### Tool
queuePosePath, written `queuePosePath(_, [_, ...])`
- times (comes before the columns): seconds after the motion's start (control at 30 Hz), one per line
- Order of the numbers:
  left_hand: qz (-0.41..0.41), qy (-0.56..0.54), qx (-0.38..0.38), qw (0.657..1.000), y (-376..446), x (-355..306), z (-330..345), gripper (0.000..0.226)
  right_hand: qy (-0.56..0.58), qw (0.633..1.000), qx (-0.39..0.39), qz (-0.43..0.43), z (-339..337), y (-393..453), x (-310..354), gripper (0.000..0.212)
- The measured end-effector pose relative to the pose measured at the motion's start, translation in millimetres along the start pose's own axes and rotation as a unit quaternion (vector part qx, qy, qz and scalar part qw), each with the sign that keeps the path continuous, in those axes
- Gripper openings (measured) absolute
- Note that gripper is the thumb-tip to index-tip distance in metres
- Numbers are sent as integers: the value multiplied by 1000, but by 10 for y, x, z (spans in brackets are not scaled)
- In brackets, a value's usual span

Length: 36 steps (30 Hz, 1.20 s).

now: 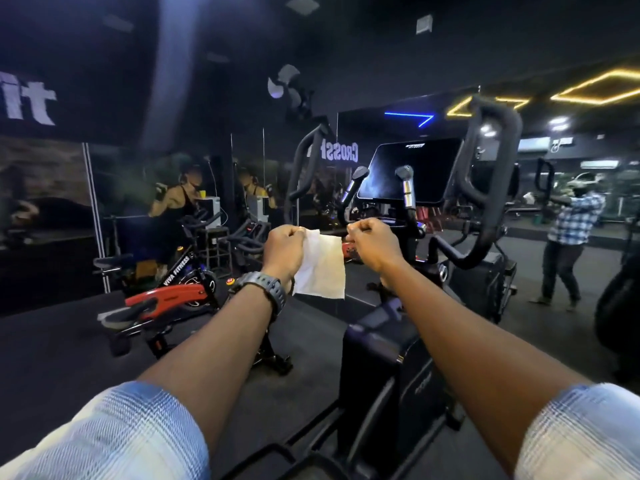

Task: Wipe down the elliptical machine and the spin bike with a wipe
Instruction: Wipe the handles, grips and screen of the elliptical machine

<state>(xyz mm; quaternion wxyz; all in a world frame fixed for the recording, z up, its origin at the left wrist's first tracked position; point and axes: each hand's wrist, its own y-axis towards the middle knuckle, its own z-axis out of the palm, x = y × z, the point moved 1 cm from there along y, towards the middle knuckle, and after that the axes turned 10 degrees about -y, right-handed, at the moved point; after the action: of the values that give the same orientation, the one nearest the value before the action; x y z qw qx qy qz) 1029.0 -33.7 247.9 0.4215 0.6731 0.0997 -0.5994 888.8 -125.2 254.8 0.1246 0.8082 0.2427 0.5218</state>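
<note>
Status: early. White wipe (320, 268) held up in mid-air, left hand (282, 249) and right hand (372, 242) each pinching a top corner; elliptical machine (408, 358) ahead and spin bike (173, 296) left, both apparently unwiped

Both arms stretched forward, sleeves rolled above the elbows. Left hand (284, 249) pinching the wipe (322, 268) by its top edge; right hand (372, 242) fisted beside it.

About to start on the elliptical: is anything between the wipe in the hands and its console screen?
Nothing visible blocks it. The wipe hangs between the left hand and right hand, in open air in front of the console screen. Only the elliptical's own two short silver-tipped grips stand before the screen.
</note>
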Motion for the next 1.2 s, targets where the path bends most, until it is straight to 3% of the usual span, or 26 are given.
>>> queuePosePath(0.3, [-19, -18, 14, 1000, 1124, 745, 87, 27, -18, 1000, -17, -16, 513, 1051, -369, 12])
queuePosePath(0.6, [-12, -20, 37, 999, 2400, 1356, 815, 19, -8, 999, -33, -12, 874, 2489, -1095, 11])
queuePosePath(0.93, [11, -37, 34, 999, 3386, 1543, 1415, 20, -68, 995, -47, -62, 660, 3510, -1343, 7])
queuePosePath(1.07, [46, -49, 24, 997, 3622, 1515, 1512, 2, -91, 993, -58, -56, 518, 3687, -1380, 11])
queuePosePath(1.2, [72, -64, 20, 995, 3820, 1481, 1715, 14, -94, 991, -70, -60, 418, 3824, -1374, 11])
